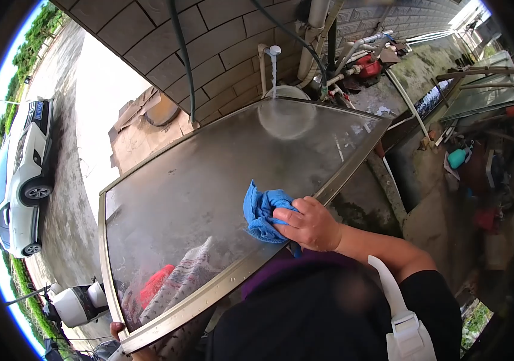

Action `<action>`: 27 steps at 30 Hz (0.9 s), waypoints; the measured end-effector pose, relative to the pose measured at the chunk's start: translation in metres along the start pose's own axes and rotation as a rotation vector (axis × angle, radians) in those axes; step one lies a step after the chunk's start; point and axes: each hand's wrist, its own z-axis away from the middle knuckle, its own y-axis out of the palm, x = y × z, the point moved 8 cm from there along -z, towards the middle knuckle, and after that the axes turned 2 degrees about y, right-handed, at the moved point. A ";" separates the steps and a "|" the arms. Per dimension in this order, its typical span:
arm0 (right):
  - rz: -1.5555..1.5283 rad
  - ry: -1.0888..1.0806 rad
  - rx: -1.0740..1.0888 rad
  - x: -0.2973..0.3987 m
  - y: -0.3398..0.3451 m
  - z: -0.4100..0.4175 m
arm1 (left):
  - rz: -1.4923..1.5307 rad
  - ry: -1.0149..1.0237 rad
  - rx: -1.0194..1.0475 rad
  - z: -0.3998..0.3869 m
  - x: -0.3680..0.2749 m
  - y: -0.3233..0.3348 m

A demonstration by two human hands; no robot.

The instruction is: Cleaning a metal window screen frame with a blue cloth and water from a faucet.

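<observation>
Before me a wet glass pane (185,180) in a metal frame (221,284) stands tilted. A bunched blue cloth (263,216) is in the grip of my right hand (313,224). The cloth lies on the glass close to the frame's near edge. At the lower left corner, my left hand (116,330) grasps the frame; most of that hand is hidden behind it. Water pours from a tap (274,50) beyond the pane's far edge. A pale basin (288,92) under the stream is partly hidden by the pane.
A tiled wall (221,40) rises behind the pane, with a green hose (184,58) hanging in front. Flattened cardboard (137,131) lies left of it. Pipes, a red pump (369,67) and glass sheets (482,97) are at right. A white car (24,167) and a scooter (74,304) stand at left.
</observation>
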 end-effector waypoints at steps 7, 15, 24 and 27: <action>-0.021 -0.088 0.035 -0.006 -0.038 0.029 | 0.078 0.064 -0.192 0.047 0.019 -0.052; 0.004 -0.122 0.021 -0.056 -0.085 0.057 | 0.042 0.156 -0.169 0.051 0.097 0.062; 0.180 0.080 0.151 -0.176 0.023 0.117 | -0.122 -0.004 0.054 -0.078 0.185 0.142; 0.199 0.196 0.219 -0.198 0.055 0.131 | -0.175 -0.080 0.038 -0.107 0.202 0.142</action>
